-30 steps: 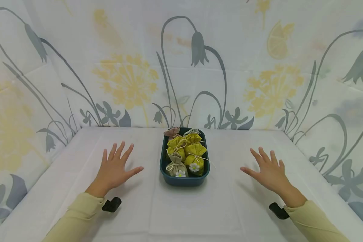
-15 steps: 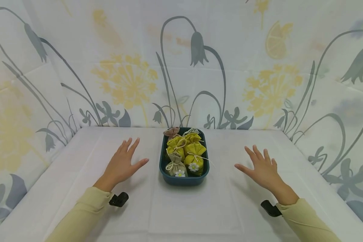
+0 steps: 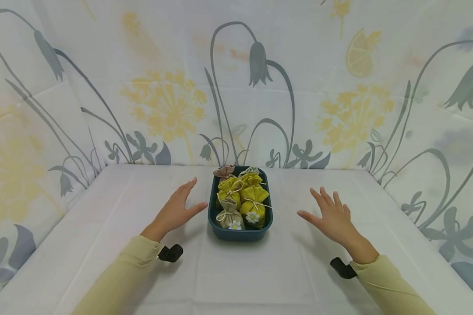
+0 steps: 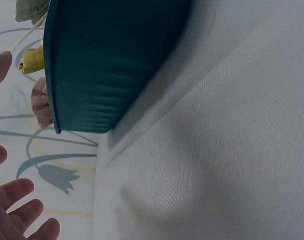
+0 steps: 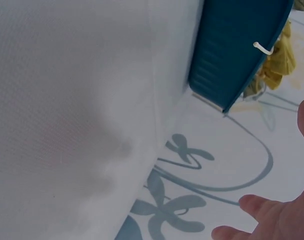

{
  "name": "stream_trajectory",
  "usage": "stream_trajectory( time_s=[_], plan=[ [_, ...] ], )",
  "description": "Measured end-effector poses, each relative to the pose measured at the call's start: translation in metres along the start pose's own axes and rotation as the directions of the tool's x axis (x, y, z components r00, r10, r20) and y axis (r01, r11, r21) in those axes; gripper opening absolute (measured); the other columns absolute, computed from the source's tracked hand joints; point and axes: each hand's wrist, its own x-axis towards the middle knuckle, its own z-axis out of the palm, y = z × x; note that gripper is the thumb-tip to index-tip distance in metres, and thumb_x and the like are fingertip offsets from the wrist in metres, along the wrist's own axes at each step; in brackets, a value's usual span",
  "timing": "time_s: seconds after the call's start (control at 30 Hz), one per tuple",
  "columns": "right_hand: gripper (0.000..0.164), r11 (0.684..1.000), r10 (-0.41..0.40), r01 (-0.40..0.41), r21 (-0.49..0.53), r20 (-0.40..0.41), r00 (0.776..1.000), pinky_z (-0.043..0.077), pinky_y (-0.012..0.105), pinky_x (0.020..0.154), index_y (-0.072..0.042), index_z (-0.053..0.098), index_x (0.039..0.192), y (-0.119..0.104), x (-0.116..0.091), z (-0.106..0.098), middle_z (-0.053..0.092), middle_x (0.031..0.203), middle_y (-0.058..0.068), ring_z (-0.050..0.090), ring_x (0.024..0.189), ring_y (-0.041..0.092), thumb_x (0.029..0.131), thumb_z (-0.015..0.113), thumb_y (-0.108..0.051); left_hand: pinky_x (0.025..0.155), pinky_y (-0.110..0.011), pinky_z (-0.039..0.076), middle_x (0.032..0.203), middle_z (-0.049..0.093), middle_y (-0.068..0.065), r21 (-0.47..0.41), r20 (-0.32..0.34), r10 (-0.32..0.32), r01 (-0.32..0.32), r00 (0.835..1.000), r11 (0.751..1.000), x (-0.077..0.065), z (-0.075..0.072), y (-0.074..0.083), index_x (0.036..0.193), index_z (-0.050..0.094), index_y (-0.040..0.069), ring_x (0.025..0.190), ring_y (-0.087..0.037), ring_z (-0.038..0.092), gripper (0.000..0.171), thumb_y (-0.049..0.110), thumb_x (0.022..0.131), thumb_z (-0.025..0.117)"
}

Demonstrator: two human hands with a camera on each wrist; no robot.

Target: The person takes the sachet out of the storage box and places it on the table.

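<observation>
A dark teal plastic basket (image 3: 240, 235) stands at the middle of the table, filled with several small drawstring pouches. Two of the yellow-green pouches (image 3: 254, 201) sit toward the front, beside a beige pouch (image 3: 228, 213); a pinkish pouch (image 3: 224, 172) and a pale grey one (image 3: 250, 171) are at the back. White daisies decorate the front pouches. My left hand (image 3: 175, 212) is held out just left of the basket, thumb close to its side, fingers extended. Farther off on the right, my right hand (image 3: 333, 219) has its fingers spread and holds nothing.
A white cloth (image 3: 252, 280) covers the table. Behind and at both sides rises a curtain (image 3: 307, 78) printed with grey and yellow flowers. Black wrist cameras (image 3: 171, 253) stick out from both sleeves. A white string end (image 5: 262, 48) hangs over the basket's right rim.
Both hands have moved inward toward the basket, the left one farther and nearly to its side. The basket and pouches have stayed in place.
</observation>
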Motion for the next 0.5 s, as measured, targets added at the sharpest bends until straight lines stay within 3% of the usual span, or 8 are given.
stream_trajectory(
  time_s=[0.23,0.5],
  plan=[
    [0.089,1.0,-0.014,0.014,-0.004,-0.005,1.0,0.005,0.072,0.094,-0.006,0.025,0.147,-0.007,0.004,0.003,0.014,0.149,0.027,0.001,0.13,0.056,0.084,0.052,-0.063,0.103,-0.053,0.025,0.149,0.024,-0.015,-0.092,0.025,0.005,-0.003,1.0,0.996,0.006,0.011,0.003,0.149,0.02,0.014,0.134,-0.034,0.024,0.089,0.056,0.083,0.061],
    [0.088,1.0,-0.026,0.026,0.017,0.011,1.0,0.005,0.072,0.094,-0.007,0.025,0.147,-0.016,0.009,0.006,0.014,0.149,0.027,0.002,0.131,0.055,0.084,0.052,-0.062,0.098,-0.051,0.035,0.147,0.028,-0.016,-0.168,0.051,-0.029,0.037,0.998,0.985,0.011,0.019,0.009,0.148,0.024,0.012,0.125,-0.039,0.037,0.09,0.051,0.08,0.068]
  ],
)
